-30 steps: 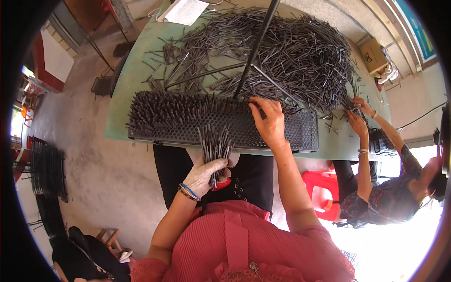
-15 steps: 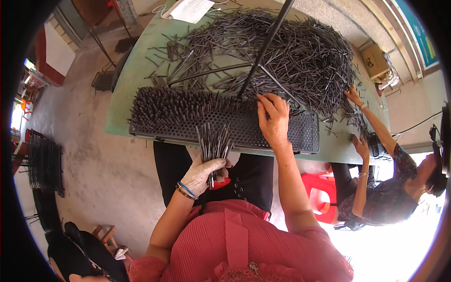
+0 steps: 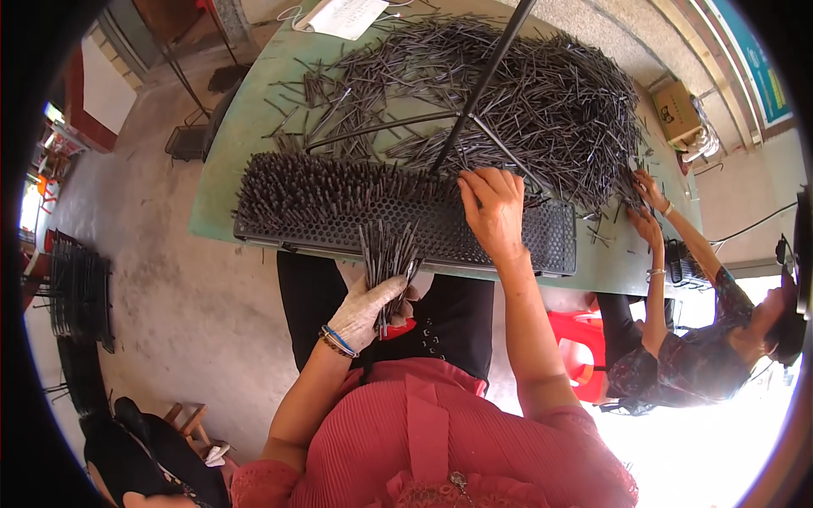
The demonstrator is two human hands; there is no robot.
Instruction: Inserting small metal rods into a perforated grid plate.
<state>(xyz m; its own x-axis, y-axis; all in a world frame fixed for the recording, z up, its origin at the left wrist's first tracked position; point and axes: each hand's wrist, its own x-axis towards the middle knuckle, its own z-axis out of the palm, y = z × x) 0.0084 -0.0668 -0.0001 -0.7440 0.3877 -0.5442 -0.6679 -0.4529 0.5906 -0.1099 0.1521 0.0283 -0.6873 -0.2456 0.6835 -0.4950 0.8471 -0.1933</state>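
My left hand (image 3: 364, 311), in a pale work glove, grips an upright bundle of thin dark sticks (image 3: 389, 256) just in front of a long black perforated tray (image 3: 546, 241). Many short dark sticks (image 3: 296, 190) stand in the tray's holes, crowded at the left and along the far side. Bare and bent at the fingers, my right hand (image 3: 495, 212) is over the tray's right half, fingertips pinched by its far edge. Whatever lies between those fingertips is hidden. A large heap of loose dark sticks (image 3: 559, 110) covers the table beyond.
A dark metal pole (image 3: 483, 89) with braces rises behind the tray on the green table (image 3: 229, 161). At the right a co-worker (image 3: 703, 360) reaches both hands to the heap's edge. A red stool (image 3: 576, 339), a cardboard box (image 3: 676, 114) and white papers (image 3: 347, 17) are around.
The co-worker's hands have come together at the heap's right edge, the nearer one rising from below. My right hand has shifted only slightly, and my left still grips the bundle.
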